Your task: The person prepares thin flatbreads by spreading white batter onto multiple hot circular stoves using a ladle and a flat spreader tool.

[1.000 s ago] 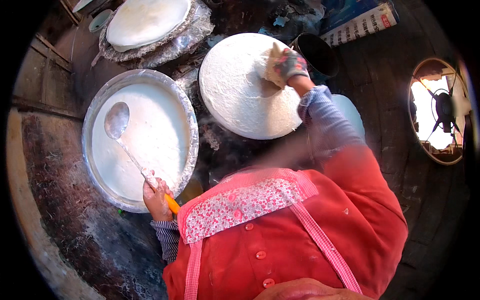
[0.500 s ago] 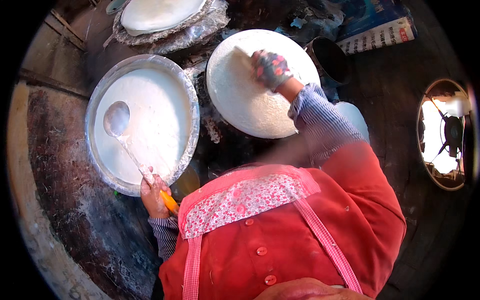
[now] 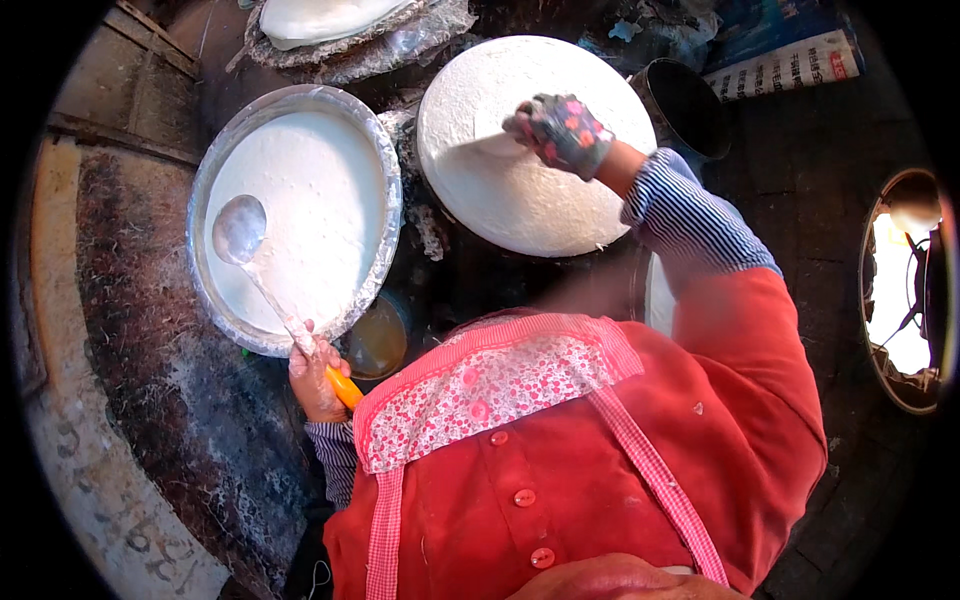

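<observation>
My left hand is closed around the stem of a metal ladle, just above its orange grip. The ladle's bowl rests over the white batter in a large round basin. My right hand, in a dark flowered glove, is closed on a thin flat scraper. That scraper lies against the white layer covering a round griddle to the right of the basin. My fingers and motion blur partly hide the scraper's shape.
A stack topped by a white round sheet stands at the far left. Right of the griddle is a dark bucket, with a printed sack behind it. A container of yellowish liquid sits by the basin's near edge; a round fan is far right.
My right hand has swept the scraper nearer and a little right over the griddle, and its blade has turned. The whole view has shifted slightly. The ladle stays over the basin.
</observation>
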Motion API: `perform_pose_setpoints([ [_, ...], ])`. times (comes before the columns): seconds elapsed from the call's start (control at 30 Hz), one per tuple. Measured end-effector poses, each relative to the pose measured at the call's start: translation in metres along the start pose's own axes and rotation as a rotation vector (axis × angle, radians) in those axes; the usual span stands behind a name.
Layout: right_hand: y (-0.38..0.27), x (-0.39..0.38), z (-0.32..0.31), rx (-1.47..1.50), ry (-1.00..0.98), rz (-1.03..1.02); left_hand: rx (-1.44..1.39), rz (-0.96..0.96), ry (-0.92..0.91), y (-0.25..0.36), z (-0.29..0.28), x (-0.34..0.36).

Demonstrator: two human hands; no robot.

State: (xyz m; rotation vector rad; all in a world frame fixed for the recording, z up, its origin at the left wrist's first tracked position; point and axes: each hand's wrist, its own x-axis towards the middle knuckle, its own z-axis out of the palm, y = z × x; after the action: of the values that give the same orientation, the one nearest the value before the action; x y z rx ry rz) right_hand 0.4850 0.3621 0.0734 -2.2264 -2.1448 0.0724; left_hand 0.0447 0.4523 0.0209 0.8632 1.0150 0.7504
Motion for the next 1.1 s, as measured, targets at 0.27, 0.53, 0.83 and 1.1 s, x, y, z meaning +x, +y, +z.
perform_pose_setpoints([
  [0.27,0.025,0.054,0.026,0.040,0.219,-0.241,-0.007,-0.058,-0.028,0.008,0.017,0.001],
  [0.53,0.061,-0.001,0.018,-0.069,0.085,-0.427,-0.228,-0.181,-0.123,-0.001,0.013,0.007],
  [0.83,0.092,-0.097,-0.002,-0.032,0.086,0.129,-0.161,-0.143,-0.126,-0.004,0.022,0.005],
  [1.1,-0.010,-0.085,0.020,0.300,0.193,0.580,-0.144,-0.121,-0.125,-0.009,0.024,-0.003],
])
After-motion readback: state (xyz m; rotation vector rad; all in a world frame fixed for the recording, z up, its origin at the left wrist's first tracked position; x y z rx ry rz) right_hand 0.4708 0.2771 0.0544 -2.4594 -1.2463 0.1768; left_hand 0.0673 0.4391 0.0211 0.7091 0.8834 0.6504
